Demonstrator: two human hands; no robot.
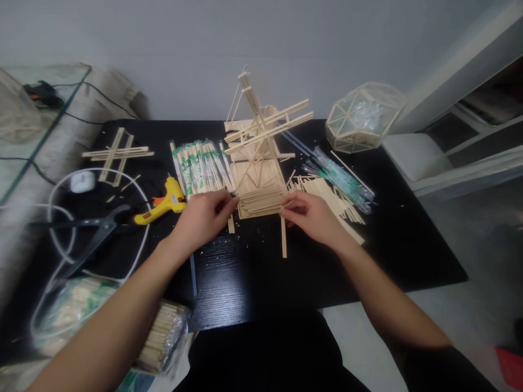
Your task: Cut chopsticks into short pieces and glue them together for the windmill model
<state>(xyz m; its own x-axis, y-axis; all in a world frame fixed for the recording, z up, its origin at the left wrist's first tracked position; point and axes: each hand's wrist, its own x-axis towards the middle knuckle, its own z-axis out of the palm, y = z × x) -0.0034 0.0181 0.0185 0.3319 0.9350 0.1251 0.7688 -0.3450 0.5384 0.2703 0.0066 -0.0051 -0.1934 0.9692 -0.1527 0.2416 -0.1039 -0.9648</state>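
A windmill-like model (261, 139) made of pale wooden sticks stands on the black table, its crossed blades raised above a slatted stick panel (263, 198). Along the panel's left edge, my left hand (210, 212) is closed, thumb and fingers pinched at the end of the wooden sticks. My right hand (304, 212) pinches at the opposite edge, just above a stick leg (284, 239) that juts toward me. Both hands touch the panel's ends; which single stick they grip is hard to make out.
Wrapped chopsticks (200, 166) lie left of the model. Further left are a yellow glue gun (169, 201), scissors (102, 228), a white cable (145, 239) and a stick cross (118, 155). Rightward are loose sticks (327, 193), plastic wrappers (343, 179) and a faceted container (363, 117). Bagged sticks (161, 332) lie near me.
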